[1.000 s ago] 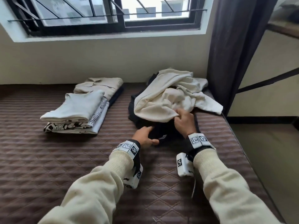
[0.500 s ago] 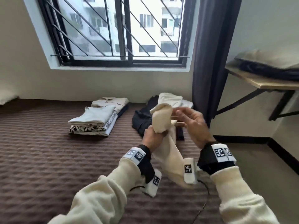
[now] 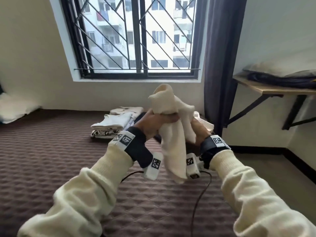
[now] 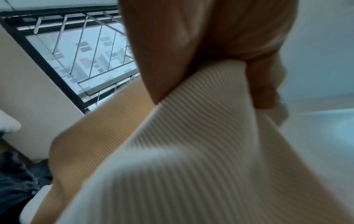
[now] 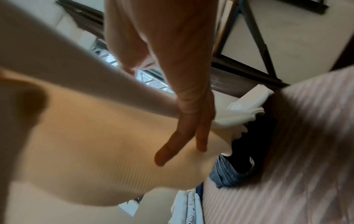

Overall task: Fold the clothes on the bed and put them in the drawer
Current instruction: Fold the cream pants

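A cream ribbed garment [image 3: 172, 142] hangs in the air in front of me, bunched at the top. My left hand [image 3: 159, 123] grips it near the top, fingers curled round the cloth [image 4: 191, 151]. My right hand [image 3: 199, 130] is just right of it and mostly hidden behind it. In the right wrist view its fingers [image 5: 184, 128] lie straight against the cream cloth [image 5: 95, 144]. A pile of folded clothes [image 3: 113, 123] sits on the brown quilted bed [image 3: 51, 159] by the window wall. Right of it lie unfolded clothes, a dark piece [image 5: 243, 151] and a white one [image 3: 205, 123].
A dark curtain [image 3: 220, 65] hangs right of the barred window. A wall shelf [image 3: 273, 89] with dark bedding sticks out at the right, above the floor [image 3: 273, 177]. A white pillow [image 3: 15, 106] lies far left. A black cable [image 3: 200, 194] trails over the bed.
Both hands have left the heap on the bed and lifted the cream garment up to chest height. My view has tilted up towards the window. The garment is now higher than half a second ago.
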Tool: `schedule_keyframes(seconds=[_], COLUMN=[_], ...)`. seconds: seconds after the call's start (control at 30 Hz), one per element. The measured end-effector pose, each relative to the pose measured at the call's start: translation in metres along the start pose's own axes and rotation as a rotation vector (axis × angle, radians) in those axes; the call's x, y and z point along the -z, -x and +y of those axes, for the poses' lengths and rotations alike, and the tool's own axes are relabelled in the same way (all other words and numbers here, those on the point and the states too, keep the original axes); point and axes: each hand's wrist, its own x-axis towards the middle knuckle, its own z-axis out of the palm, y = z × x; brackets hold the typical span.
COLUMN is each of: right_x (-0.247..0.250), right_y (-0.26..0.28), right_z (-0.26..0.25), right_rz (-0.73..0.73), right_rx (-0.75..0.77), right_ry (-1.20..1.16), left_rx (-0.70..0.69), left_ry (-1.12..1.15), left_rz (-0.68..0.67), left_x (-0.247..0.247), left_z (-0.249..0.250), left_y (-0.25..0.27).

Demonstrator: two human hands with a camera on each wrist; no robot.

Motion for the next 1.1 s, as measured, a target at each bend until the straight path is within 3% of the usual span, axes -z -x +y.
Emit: schedule_keyframes(seconds=[0.1,0.17,0.23,0.3,0.4,0.47,0.53,0.57,0.63,0.7,0.8,0.87,1.0,1.1], right_x=[0.009,0.022,0.032,0.038,0.052,0.065,0.088,0.097,0.111,0.123,0.132,0.126,0.104,0.091], right_y=[0.004,0.001,0.001,0.011,0.038,0.053,0.051,0.047,0.038,0.022,-0.002,-0.011,-0.032,-0.044], right_z=[0.002,0.006,0.012,0.020,0.042,0.057,0.067,0.069,0.071,0.075,0.087,0.098,0.133,0.151], right_rz=[0.010,0.004,0.014,-0.049,-0.325,-0.628,-0.906,-0.936,-0.770,-0.476,-0.178,-0.110,-0.059,0.018], right_rx=[0.048,0.104,0.086,0.103,0.103,-0.063,-0.277,-0.390,-0.481,-0.319,-0.205,-0.184,-0.032,0.049], right_ry=[-0.006,0.133,0.228,0.276,0.333,0.415,0.759,0.946,1.258,1.403,1.019,0.953,1.149,1.236], left_rx=[0.077,0.267,0.465,0.635,0.646,0.614,0.601,0.594,0.565,0.527,0.511,0.541,0.672,0.685], left_ry=[-0.214,-0.398,-0.553,-0.683,-0.720,-0.595,-0.530,-0.535,-0.571,-0.620,-0.662,-0.718,-0.811,-0.903], left_rz=[-0.313,-0.559,-0.680,-0.556,-0.235,-0.079,0.010,0.044,0.118,0.169,0.170,0.147,0.036,0.065], left_x=[0.011,0.026,0.050,0.070,0.083,0.080,0.074,0.071,0.065,0.055,0.037,0.028,0.009,-0.009], left_z=[-0.001,-0.015,-0.038,-0.058,-0.079,-0.091,-0.108,-0.116,-0.132,-0.144,-0.159,-0.172,-0.208,-0.230], left_y=[0.022,0.031,0.027,0.013,-0.002,-0.009,-0.016,-0.019,-0.025,-0.028,-0.024,-0.021,-0.011,-0.005])
